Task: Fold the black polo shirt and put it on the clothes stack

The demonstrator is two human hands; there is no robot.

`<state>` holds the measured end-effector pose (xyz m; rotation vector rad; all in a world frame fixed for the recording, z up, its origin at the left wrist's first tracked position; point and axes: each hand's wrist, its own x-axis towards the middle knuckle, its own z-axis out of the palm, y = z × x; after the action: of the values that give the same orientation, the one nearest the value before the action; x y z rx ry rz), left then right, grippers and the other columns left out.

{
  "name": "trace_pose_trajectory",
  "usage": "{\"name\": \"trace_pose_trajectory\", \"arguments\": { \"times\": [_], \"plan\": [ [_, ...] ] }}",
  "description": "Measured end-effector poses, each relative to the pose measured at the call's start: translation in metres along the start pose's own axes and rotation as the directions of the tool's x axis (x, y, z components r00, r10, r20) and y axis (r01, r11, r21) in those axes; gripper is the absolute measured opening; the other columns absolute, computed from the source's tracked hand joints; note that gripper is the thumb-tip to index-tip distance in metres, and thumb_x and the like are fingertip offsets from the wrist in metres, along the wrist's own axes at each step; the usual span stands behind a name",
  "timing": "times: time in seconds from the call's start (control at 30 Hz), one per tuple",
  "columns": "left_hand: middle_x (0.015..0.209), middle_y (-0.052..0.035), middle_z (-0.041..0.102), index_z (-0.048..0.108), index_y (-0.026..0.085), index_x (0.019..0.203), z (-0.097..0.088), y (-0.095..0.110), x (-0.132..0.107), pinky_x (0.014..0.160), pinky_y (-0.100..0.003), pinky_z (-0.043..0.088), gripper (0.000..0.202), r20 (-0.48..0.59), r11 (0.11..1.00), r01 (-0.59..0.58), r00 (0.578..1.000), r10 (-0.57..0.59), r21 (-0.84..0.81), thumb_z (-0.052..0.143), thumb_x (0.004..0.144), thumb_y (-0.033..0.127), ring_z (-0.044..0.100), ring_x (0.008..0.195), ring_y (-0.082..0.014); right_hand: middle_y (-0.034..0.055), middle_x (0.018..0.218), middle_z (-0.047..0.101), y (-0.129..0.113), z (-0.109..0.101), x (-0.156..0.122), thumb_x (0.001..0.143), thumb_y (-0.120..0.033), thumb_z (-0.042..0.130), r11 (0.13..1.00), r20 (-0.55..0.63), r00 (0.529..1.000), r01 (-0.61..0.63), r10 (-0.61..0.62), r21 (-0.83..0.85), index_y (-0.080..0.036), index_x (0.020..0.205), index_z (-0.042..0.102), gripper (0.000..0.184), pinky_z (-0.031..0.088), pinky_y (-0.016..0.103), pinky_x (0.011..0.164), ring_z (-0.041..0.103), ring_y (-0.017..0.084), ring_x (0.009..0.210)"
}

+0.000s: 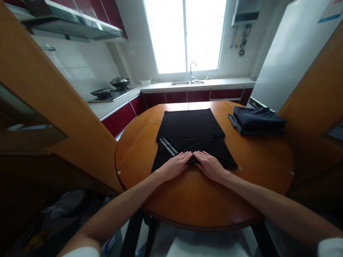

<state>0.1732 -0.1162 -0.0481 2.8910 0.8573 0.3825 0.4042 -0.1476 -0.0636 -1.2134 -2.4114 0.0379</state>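
A black shirt (191,126) lies spread on the round wooden table (203,200), its near edge toward me. Two pale stripes cross it at the left, beside my left hand (175,165). That hand rests flat on the shirt's near edge with its fingers stretched out. My right hand (210,165) lies flat there too, mirroring it, and the fingertips of both hands almost meet at the middle near a few small buttons. Neither hand grips the cloth. My palms hide part of the near edge.
Folded dark clothes (258,120) sit stacked at the table's right. Beyond are a counter with a sink (184,83) and a stove (112,94) holding pans. A wooden door frame (66,103) stands at left, a white fridge (286,53) at right.
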Motion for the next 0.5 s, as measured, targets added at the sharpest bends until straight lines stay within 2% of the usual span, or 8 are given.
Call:
{"name": "trace_pose_trajectory", "arguments": {
  "times": [0.1, 0.2, 0.33, 0.5],
  "plan": [
    [0.156, -0.0128, 0.043, 0.037, 0.014, 0.153, -0.007, -0.007, -0.015, 0.122, -0.040, 0.032, 0.059, 0.014, 0.998, -0.030, 0.999, 0.029, 0.050, 0.035, 0.095, 0.004, 0.037, 0.147, -0.0184, 0.0169, 0.144, 0.057, 0.008, -0.008, -0.005, 0.088, -0.005, 0.045, 0.998, 0.010, 0.999, 0.046, -0.045, -0.038, -0.007, 0.143, 0.053, 0.055, 0.039, 0.045, 0.117, 0.053, 0.025, 0.136],
    [0.159, -0.0100, 0.040, 0.034, 0.017, 0.156, -0.016, -0.017, -0.037, 0.123, -0.040, 0.030, 0.068, 0.015, 0.996, -0.029, 0.999, 0.028, 0.080, 0.035, 0.090, -0.001, 0.033, 0.149, -0.0176, 0.0148, 0.146, 0.056, 0.023, -0.019, -0.017, 0.085, 0.001, 0.042, 0.992, -0.003, 0.997, 0.075, -0.075, -0.104, -0.011, 0.144, 0.053, 0.062, 0.038, 0.047, 0.118, 0.049, 0.025, 0.139],
    [0.160, -0.0057, 0.038, 0.032, 0.023, 0.158, -0.030, -0.034, -0.075, 0.124, -0.043, 0.030, 0.075, 0.004, 0.996, 0.035, 0.999, -0.035, 0.078, 0.033, 0.088, -0.005, 0.030, 0.150, -0.0177, 0.0123, 0.151, 0.051, 0.050, -0.033, -0.049, 0.084, 0.004, 0.040, 0.976, -0.020, 0.998, 0.061, -0.067, -0.207, -0.016, 0.148, 0.049, 0.068, 0.039, 0.048, 0.118, 0.043, 0.024, 0.143],
    [0.160, -0.0051, 0.038, 0.029, 0.027, 0.159, -0.043, -0.050, -0.111, 0.123, -0.046, 0.032, 0.070, -0.020, 0.996, 0.074, 0.997, -0.073, 0.045, 0.033, 0.094, 0.000, 0.030, 0.150, -0.0203, 0.0127, 0.155, 0.046, 0.079, -0.048, -0.090, 0.089, 0.001, 0.039, 0.962, -0.053, 0.998, 0.010, -0.025, -0.273, -0.017, 0.152, 0.044, 0.066, 0.038, 0.048, 0.118, 0.037, 0.025, 0.146]
  ]
}}
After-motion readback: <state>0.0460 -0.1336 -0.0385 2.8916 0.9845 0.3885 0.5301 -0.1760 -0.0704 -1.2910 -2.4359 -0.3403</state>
